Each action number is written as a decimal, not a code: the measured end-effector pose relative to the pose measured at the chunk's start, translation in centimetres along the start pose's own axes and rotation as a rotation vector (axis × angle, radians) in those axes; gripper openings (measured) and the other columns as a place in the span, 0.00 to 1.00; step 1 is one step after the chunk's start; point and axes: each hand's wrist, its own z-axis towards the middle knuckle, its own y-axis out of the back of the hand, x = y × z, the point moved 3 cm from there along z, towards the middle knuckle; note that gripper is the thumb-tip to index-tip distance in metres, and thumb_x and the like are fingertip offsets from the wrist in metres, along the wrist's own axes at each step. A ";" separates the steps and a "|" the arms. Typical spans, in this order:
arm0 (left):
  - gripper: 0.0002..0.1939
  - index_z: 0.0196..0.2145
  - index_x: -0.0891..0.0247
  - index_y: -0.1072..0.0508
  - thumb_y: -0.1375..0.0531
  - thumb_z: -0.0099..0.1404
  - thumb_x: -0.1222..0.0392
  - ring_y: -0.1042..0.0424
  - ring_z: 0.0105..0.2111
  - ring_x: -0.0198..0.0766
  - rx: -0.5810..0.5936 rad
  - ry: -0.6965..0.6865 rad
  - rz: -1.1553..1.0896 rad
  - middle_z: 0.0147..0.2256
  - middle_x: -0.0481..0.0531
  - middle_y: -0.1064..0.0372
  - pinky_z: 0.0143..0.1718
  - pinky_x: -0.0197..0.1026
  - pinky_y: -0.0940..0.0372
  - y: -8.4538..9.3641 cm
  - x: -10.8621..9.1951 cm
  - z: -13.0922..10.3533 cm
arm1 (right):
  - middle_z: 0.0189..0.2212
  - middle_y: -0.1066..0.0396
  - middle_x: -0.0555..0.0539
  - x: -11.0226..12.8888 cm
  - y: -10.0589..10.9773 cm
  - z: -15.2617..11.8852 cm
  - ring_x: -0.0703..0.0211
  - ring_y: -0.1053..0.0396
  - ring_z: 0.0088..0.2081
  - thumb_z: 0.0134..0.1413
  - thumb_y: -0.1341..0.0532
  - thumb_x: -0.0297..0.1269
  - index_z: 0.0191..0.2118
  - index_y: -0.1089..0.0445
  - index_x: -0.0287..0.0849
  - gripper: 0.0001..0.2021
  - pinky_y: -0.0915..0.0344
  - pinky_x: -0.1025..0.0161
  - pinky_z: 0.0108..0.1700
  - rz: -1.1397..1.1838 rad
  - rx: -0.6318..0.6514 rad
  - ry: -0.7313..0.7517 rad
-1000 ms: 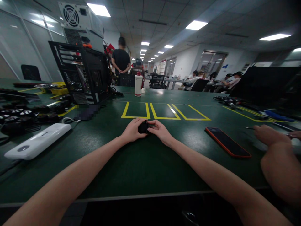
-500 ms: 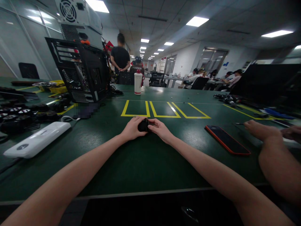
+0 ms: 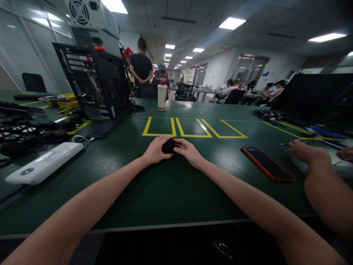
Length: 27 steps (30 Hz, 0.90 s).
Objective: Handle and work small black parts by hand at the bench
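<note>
Both hands, left (image 3: pixel 157 150) and right (image 3: pixel 189 152), are clamped on a small black object (image 3: pixel 167 146) above the tabletop's (image 3: pixel 176 198) near edge.

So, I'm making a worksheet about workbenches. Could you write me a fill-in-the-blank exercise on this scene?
The small object between the left hand and the right hand is ____ in colour. Just beyond the hands, the yellow tape outlines number ____. The phone lies to the ____ of both hands. The white bottle has a ____ lid.

Missing words: black; three; right; red.
</note>
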 end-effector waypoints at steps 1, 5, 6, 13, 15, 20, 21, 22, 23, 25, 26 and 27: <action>0.30 0.49 0.63 0.40 0.38 0.48 0.59 0.38 0.47 0.45 -0.001 0.000 0.000 0.47 0.56 0.38 0.49 0.49 0.42 0.0 0.0 0.0 | 0.45 0.36 0.48 0.1 0.0 -0.1 0.59 0.37 0.48 0.40 0.37 0.30 0.41 0.36 0.44 0.18 0.44 0.55 0.54 0.007 0.011 0.012; 0.30 0.49 0.63 0.40 0.38 0.48 0.58 0.38 0.47 0.45 -0.001 0.001 0.012 0.47 0.56 0.38 0.49 0.48 0.42 0.0 -0.1 0.0 | 0.41 0.35 0.50 0.1 -0.1 -0.2 0.61 0.35 0.44 0.39 0.36 0.32 0.38 0.36 0.44 0.15 0.42 0.55 0.52 -0.016 -0.034 0.022; 0.30 0.49 0.63 0.40 0.38 0.48 0.58 0.38 0.47 0.45 0.001 0.002 0.016 0.47 0.56 0.38 0.49 0.48 0.42 0.0 -0.1 0.0 | 0.40 0.34 0.50 0.1 -0.1 -0.2 0.61 0.35 0.44 0.41 0.37 0.33 0.37 0.36 0.44 0.14 0.42 0.55 0.52 -0.030 -0.053 0.014; 0.30 0.49 0.63 0.40 0.38 0.48 0.58 0.38 0.47 0.45 0.004 0.002 0.008 0.46 0.56 0.38 0.49 0.48 0.42 0.0 -0.1 0.0 | 0.45 0.35 0.47 0.0 -0.1 0.2 0.58 0.37 0.48 0.41 0.38 0.32 0.42 0.37 0.44 0.18 0.43 0.54 0.53 -0.016 -0.057 -0.014; 0.29 0.49 0.63 0.40 0.38 0.49 0.59 0.38 0.47 0.45 0.006 0.003 0.002 0.46 0.56 0.38 0.49 0.48 0.42 0.1 -0.1 0.0 | 0.45 0.35 0.47 0.0 -0.1 0.1 0.58 0.38 0.49 0.41 0.38 0.30 0.42 0.36 0.43 0.18 0.44 0.54 0.54 0.010 -0.025 -0.010; 0.30 0.50 0.63 0.41 0.38 0.48 0.59 0.38 0.47 0.45 0.012 0.009 0.001 0.47 0.56 0.38 0.49 0.49 0.42 0.2 -0.2 0.0 | 0.43 0.36 0.50 0.2 -0.1 -0.3 0.59 0.36 0.46 0.38 0.36 0.29 0.39 0.37 0.44 0.17 0.41 0.56 0.51 -0.008 0.000 0.038; 0.30 0.50 0.62 0.41 0.38 0.48 0.59 0.38 0.47 0.45 0.013 0.011 0.000 0.47 0.56 0.38 0.49 0.49 0.42 0.2 -0.2 0.0 | 0.43 0.35 0.50 0.1 -0.1 -0.3 0.60 0.36 0.45 0.39 0.36 0.31 0.38 0.37 0.44 0.16 0.41 0.57 0.51 -0.025 -0.011 0.039; 0.30 0.50 0.62 0.41 0.38 0.48 0.59 0.38 0.47 0.45 0.014 0.013 -0.002 0.47 0.56 0.38 0.49 0.49 0.42 0.2 -0.2 0.0 | 0.42 0.35 0.49 0.1 -0.1 -0.3 0.60 0.35 0.44 0.41 0.37 0.33 0.38 0.37 0.44 0.14 0.41 0.57 0.50 -0.043 -0.027 0.037; 0.30 0.50 0.61 0.40 0.38 0.48 0.59 0.38 0.47 0.46 0.013 0.015 -0.001 0.47 0.55 0.38 0.49 0.49 0.42 0.1 -0.2 0.0 | 0.41 0.35 0.49 0.0 0.0 -0.2 0.61 0.35 0.44 0.43 0.38 0.35 0.38 0.36 0.44 0.13 0.41 0.56 0.50 -0.060 -0.049 0.035; 0.30 0.50 0.62 0.40 0.38 0.48 0.58 0.38 0.47 0.46 0.006 0.016 0.002 0.47 0.56 0.38 0.49 0.49 0.42 0.0 -0.1 0.0 | 0.40 0.34 0.49 -0.2 0.2 -0.1 0.61 0.35 0.43 0.45 0.40 0.37 0.37 0.36 0.45 0.11 0.40 0.56 0.49 -0.079 -0.086 0.022; 0.30 0.49 0.62 0.40 0.38 0.48 0.58 0.38 0.47 0.46 0.000 0.014 0.005 0.47 0.56 0.38 0.49 0.49 0.42 0.0 0.0 0.0 | 0.41 0.34 0.49 -0.4 0.2 0.0 0.60 0.35 0.43 0.45 0.40 0.37 0.38 0.36 0.45 0.12 0.40 0.56 0.49 -0.075 -0.095 0.011; 0.30 0.49 0.62 0.40 0.38 0.48 0.58 0.38 0.47 0.46 -0.005 0.012 0.008 0.47 0.56 0.38 0.49 0.49 0.42 0.0 0.0 0.0 | 0.42 0.34 0.49 -0.5 0.3 0.1 0.60 0.36 0.44 0.44 0.39 0.37 0.40 0.36 0.46 0.13 0.40 0.55 0.49 -0.066 -0.097 -0.003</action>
